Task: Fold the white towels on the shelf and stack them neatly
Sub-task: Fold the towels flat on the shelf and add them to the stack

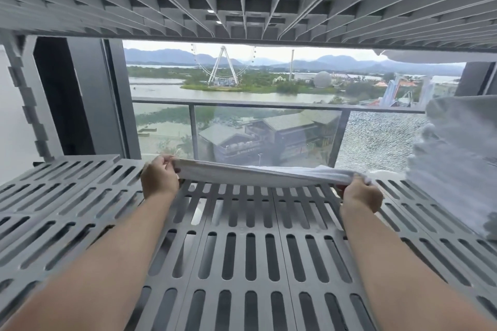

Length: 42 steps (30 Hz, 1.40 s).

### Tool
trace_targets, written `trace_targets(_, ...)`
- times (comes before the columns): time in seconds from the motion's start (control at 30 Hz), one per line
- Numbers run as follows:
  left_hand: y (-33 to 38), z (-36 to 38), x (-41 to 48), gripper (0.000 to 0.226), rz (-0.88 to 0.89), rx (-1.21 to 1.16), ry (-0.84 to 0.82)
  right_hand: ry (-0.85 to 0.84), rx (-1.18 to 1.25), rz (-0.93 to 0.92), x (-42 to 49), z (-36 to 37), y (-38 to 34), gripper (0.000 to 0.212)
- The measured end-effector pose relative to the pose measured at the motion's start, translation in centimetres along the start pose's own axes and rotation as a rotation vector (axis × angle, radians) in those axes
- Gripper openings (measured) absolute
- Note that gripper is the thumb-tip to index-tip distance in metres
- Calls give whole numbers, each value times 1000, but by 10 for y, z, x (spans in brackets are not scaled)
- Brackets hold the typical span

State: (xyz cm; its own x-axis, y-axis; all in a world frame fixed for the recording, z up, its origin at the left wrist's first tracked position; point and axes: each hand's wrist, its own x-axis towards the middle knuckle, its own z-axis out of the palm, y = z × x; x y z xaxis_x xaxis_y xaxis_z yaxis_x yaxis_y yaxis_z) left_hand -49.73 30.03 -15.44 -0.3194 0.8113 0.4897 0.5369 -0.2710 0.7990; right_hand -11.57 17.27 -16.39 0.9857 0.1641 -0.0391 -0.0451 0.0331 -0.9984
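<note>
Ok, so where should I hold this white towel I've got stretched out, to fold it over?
Probably at its two ends, from the near side, much as now: the left hand pinches one end and the right hand the other. The white towel spans between them as a long band sagging mid-way over the slatted shelf, so end grips keep it taut.

Right: the soft white towel heap is blurred and cut by the right edge; its folds cannot be counted. Centre: the ends of the stretched white cloth towel vanish inside the left hand and right hand. The left forearm and right forearm leave at the bottom edge.
</note>
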Motion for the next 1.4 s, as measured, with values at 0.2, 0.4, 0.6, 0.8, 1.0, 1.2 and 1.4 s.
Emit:
trace_targets(0.2, -10, -11, -7, 22, -23, 294, -179, -26, -75, -71, 0, -10, 5, 29)
trace_targets(0.4, 13, -12, -19, 25, -485, -316, -197, -63, -76, -120, -6, -11, 6, 32)
trace_targets(0.6, 6, -11, -26, 8, -489, -189, -155, -42, -63, -137, -3, -12, 9, 43)
trace_targets(0.8, 1, -8, -32, 16, -474, -160, -68, -8, 0, 32, -1, -15, 4, 45)
trace_targets(1.0, 15, -1, -39, 20, -413, -267, -22, -182, 133, 229, -3, -20, 1, 42)
trace_targets(1.2, 41, 0, -25, 25, -464, -698, 16, -332, 605, 395, -3, -19, -32, 32)
trace_targets(1.4, 28, 15, -24, 44, -570, -527, 11, -412, 523, 451, -19, -13, -26, 33)
